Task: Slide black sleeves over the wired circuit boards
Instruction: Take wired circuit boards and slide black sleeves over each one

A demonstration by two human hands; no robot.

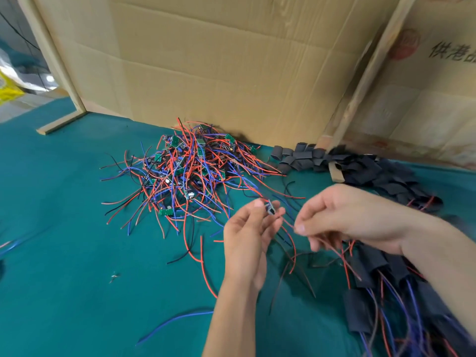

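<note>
- Covering the desk [64, 215] is a teal cloth; at its far left edge a wooden post [51, 55] with a foot strip stands, and blurred yellow and grey stuff shows past it.
- A creased cardboard wall [219, 68] rises behind the desk.
- A heap of wired circuit boards [185, 168], green boards tangled in red, blue and black leads, lies against the cardboard's base; loose wires trail toward the near edge.
- The left hand [247, 238] is raised, its fingers pinching one small circuit board [270, 208] at the tips.
- The right hand [345, 217] pinches that board's red wires [289, 225] between thumb and forefinger.
- Black sleeves [304, 157] lie piled along the back right beside a second wooden post [365, 81].
- Sleeved boards [373, 266] with wires sticking out lie under the right forearm.
</note>
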